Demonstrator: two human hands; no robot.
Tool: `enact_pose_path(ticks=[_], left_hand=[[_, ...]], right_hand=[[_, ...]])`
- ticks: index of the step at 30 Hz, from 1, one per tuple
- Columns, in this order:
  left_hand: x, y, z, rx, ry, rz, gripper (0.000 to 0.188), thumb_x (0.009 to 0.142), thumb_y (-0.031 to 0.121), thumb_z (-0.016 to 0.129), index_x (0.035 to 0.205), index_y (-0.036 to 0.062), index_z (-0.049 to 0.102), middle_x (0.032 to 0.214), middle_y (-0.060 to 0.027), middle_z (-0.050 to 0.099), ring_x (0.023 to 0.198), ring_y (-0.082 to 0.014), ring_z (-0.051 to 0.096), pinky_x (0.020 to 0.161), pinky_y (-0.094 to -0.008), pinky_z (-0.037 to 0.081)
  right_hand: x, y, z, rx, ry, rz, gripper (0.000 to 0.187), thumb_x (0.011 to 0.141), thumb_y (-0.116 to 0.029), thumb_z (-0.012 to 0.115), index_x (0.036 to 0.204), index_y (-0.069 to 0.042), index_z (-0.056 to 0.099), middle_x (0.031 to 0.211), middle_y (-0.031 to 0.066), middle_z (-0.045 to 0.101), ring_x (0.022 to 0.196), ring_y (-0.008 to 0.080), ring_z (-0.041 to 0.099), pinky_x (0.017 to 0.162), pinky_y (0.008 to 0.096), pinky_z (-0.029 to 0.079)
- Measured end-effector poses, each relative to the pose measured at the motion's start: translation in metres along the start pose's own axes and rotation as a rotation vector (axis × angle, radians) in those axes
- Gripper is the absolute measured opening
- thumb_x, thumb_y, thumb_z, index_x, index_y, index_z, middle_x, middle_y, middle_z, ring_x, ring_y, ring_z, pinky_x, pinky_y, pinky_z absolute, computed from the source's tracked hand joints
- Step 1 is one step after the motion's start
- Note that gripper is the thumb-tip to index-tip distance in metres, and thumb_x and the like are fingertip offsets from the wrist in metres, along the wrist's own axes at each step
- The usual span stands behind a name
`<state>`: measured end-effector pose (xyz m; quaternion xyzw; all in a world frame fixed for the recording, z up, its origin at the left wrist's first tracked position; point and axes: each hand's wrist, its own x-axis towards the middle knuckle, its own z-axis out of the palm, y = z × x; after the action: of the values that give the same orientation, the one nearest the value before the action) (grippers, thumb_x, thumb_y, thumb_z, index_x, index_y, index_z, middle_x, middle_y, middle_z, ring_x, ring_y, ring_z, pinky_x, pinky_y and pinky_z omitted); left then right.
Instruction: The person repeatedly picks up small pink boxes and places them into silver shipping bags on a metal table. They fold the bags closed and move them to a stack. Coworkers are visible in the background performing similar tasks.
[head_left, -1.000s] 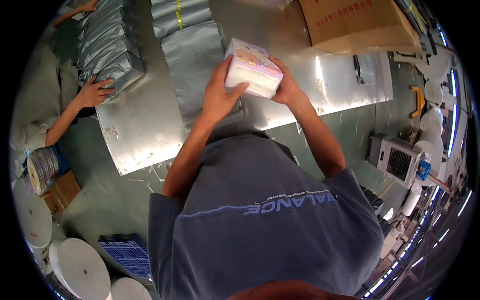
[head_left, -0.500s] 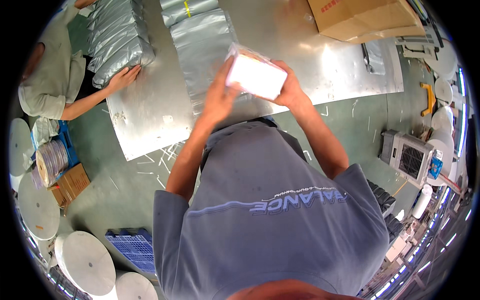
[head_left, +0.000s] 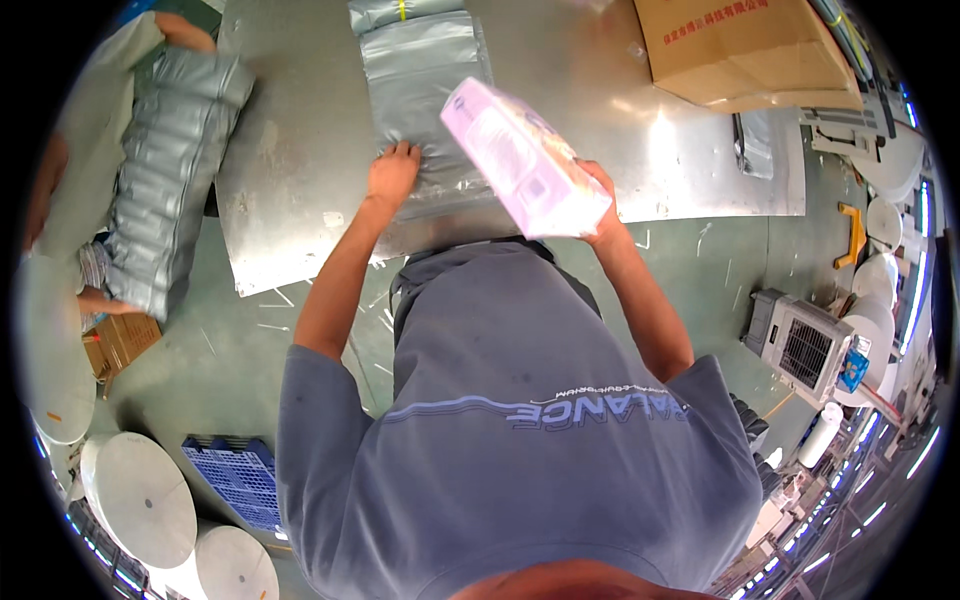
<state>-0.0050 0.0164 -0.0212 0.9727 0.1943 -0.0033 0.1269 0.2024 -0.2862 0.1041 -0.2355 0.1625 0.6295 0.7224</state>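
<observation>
My right hand (head_left: 598, 205) grips a pink and white wrapped pack (head_left: 522, 158) and holds it tilted above the near edge of the metal table (head_left: 300, 170). My left hand (head_left: 392, 175) rests with fingers down on the near end of a grey plastic bag (head_left: 425, 95) that lies flat on the table. The pack hangs just right of that bag, partly over it.
A brown cardboard box (head_left: 740, 50) stands on the table's far right. At the left a co-worker's hand (head_left: 95, 300) handles a stack of filled grey bags (head_left: 165, 170). White rolls (head_left: 140, 495), a blue crate (head_left: 235, 475) and a small white machine (head_left: 805, 345) stand on the green floor.
My left hand has let go of the pack and dropped onto the grey bag. The pack, now in my right hand alone, has tilted and moved right.
</observation>
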Motion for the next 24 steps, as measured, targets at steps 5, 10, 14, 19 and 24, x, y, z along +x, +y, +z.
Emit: enact_pose_path(ticks=[5,10,14,19,24], left_hand=[[0.029,-0.044,-0.013,-0.846,-0.136,-0.173,0.018,0.087,0.009,0.071,0.105,0.0036,0.071,0.090,-0.0121,0.072,0.079,-0.0268,0.069,0.072,-0.0394,0.055],[0.007,0.000,-0.080,-0.612,0.117,-0.014,0.010,0.090,0.007,0.072,0.100,0.0042,0.072,0.092,-0.0110,0.070,0.082,-0.0257,0.069,0.074,-0.0387,0.054],[-0.016,0.037,-0.077,-0.590,0.408,-0.150,0.026,0.090,0.018,0.074,0.111,0.0039,0.070,0.112,-0.0121,0.070,0.099,-0.0325,0.068,0.085,-0.0412,0.055],[-0.020,0.005,0.014,-1.102,0.170,-0.518,0.020,0.098,0.019,0.068,0.095,-0.0007,0.070,0.077,-0.0158,0.074,0.062,-0.0241,0.071,0.057,-0.0365,0.054],[-0.024,0.067,-0.004,-0.506,0.309,-0.348,0.013,0.092,0.015,0.065,0.085,0.0038,0.065,0.075,-0.0252,0.068,0.072,-0.0467,0.068,0.066,-0.0552,0.053]], right_hand=[[0.035,-0.002,0.007,-0.631,-0.043,0.373,0.060,0.087,-0.018,0.067,0.139,0.009,0.055,0.134,0.0264,0.064,0.118,0.0352,0.068,0.106,0.0469,0.053],[0.059,0.004,-0.005,-0.432,0.031,0.282,0.068,0.088,-0.020,0.066,0.146,0.009,0.044,0.139,0.0281,0.061,0.121,0.0381,0.066,0.107,0.0489,0.053],[0.052,0.012,-0.049,-0.181,0.051,0.245,0.064,0.090,-0.022,0.064,0.143,0.008,0.048,0.136,0.0280,0.063,0.122,0.0388,0.066,0.108,0.0498,0.052],[0.071,0.026,-0.080,-0.216,0.068,0.160,0.062,0.091,-0.029,0.062,0.140,0.007,0.055,0.138,0.0241,0.064,0.124,0.0358,0.066,0.111,0.0485,0.050],[0.059,0.066,-0.012,-0.292,0.072,-0.244,0.061,0.098,-0.037,0.063,0.145,0.001,0.051,0.133,0.0174,0.066,0.114,0.0301,0.067,0.102,0.0415,0.052]])
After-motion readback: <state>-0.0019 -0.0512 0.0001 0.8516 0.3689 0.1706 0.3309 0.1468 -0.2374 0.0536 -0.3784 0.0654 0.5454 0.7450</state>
